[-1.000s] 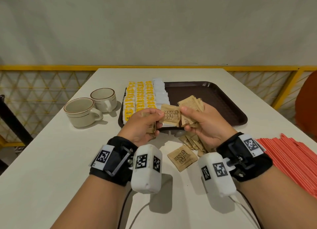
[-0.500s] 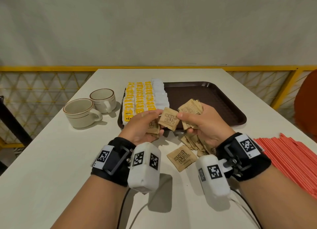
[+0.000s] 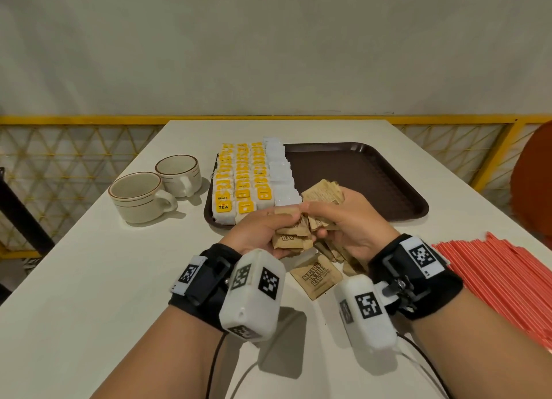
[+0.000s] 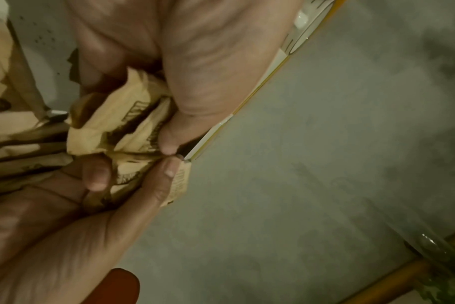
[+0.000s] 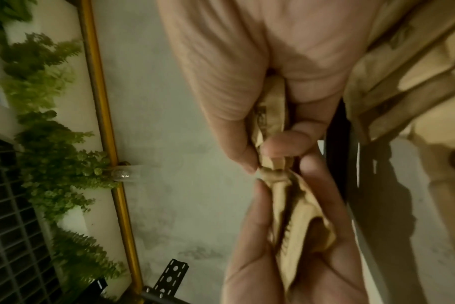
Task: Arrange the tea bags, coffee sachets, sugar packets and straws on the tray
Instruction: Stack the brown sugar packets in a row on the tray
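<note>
- We see the left hand (image 3: 259,230) and right hand (image 3: 352,219) now pressed together, no longer apart.
- The single brown paper sugar packet (image 3: 294,230), earlier passed between fingertips, now lies against the left hand's stack.

**Kraft paper, glazed cups and a matt tray**

Brown sugar packets (image 3: 316,276) of creased, matt kraft paper sit crumpled in both hands over a smooth white bench (image 3: 89,279) with a low sheen. The dark brown tray (image 3: 373,171) looks like textured plastic, though the view is too coarse to be sure. Two cream cups (image 3: 140,195) show a glossy ceramic glaze. Red straws (image 3: 501,273) appear smooth. The tea bags (image 3: 242,183) wear white paper with yellow labels.
</note>
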{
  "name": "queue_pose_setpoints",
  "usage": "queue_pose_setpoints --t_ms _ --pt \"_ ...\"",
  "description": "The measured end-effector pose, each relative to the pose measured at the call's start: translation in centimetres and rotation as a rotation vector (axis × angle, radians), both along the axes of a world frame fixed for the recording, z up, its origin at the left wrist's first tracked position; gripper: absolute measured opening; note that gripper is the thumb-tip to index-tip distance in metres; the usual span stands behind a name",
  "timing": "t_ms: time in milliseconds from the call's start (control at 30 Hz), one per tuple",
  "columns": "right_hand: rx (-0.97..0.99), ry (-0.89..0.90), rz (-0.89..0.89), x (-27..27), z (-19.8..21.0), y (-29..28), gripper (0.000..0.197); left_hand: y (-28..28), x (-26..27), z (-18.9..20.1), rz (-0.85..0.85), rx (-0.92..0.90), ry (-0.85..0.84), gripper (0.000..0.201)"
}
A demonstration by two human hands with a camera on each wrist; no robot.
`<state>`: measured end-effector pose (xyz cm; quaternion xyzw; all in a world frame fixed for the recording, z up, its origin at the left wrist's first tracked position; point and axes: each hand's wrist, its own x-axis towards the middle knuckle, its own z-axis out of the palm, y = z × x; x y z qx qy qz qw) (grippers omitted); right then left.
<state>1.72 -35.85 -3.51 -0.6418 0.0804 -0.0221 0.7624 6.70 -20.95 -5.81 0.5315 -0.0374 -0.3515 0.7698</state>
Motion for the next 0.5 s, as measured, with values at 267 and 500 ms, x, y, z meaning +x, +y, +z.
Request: queue_pose_setpoints --t_ms 267,500 --pt "-0.194 0.072 0.032 0.0 -0.1 -0.7 0.02 0.4 0.2 0.6 0.073 -0.007 -0.091 0.03" --pt "-0.084 0.118 0.112 -0.2 0.4 -0.6 0.015 0.4 -0.3 1.2 0.09 -0.103 -0.156 0.033"
